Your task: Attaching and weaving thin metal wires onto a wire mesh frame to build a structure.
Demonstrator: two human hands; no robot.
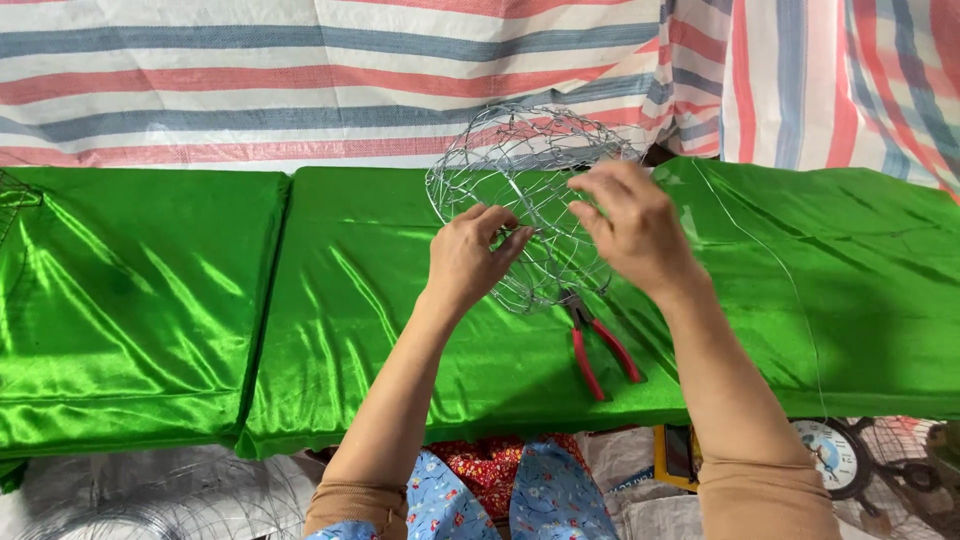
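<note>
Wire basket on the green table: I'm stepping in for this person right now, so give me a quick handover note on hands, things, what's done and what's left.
Left hand: pinching the wire basket at its near side.
Right hand: fingers on the basket's right side, steadying it.
The basket is held up on edge over the green cloth.
Red-handled pliers lie on the cloth just below the basket, untouched.
A loose thin wire trails across the cloth to the right.
Done: the mesh is largely formed into a rounded shape.
Left: cannot tell which strands remain unfinished.

green satin tables [140,300] | red-handled pliers [600,350] | wire cage [530,200], perhaps resting
</note>
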